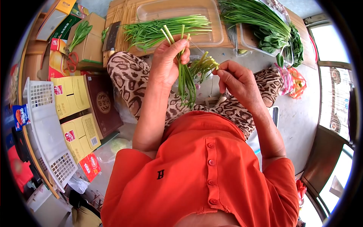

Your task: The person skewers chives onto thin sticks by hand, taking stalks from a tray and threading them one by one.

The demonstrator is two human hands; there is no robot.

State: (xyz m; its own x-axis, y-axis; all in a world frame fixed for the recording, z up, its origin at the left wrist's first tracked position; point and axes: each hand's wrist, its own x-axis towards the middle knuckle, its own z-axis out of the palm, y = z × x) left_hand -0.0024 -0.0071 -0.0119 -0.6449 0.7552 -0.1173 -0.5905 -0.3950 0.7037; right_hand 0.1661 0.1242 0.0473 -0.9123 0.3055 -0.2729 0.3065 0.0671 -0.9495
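Note:
My left hand [170,56] is closed around several long garlic chives [185,81], pale cut ends pointing up and green leaves hanging below. My right hand [236,81] is closed, thumb and forefinger pinching at the edge of a small bunch of chives [204,67] with yellowish tips, between my hands. A thin straight line, perhaps a skewer, runs from my left hand toward that bunch; its full length is hidden. Ahead, a pile of chives [166,31] lies across bamboo skewers [124,11] and a clear plastic tray [216,22].
To the right are a bigger heap of chives [257,17], dark leafy greens [272,39] and thin metal skewers [232,38]. A knife [111,36] lies at the board's left. Red scissors [72,62], yellow boxes [70,94] and a white plastic basket [47,117] stand left.

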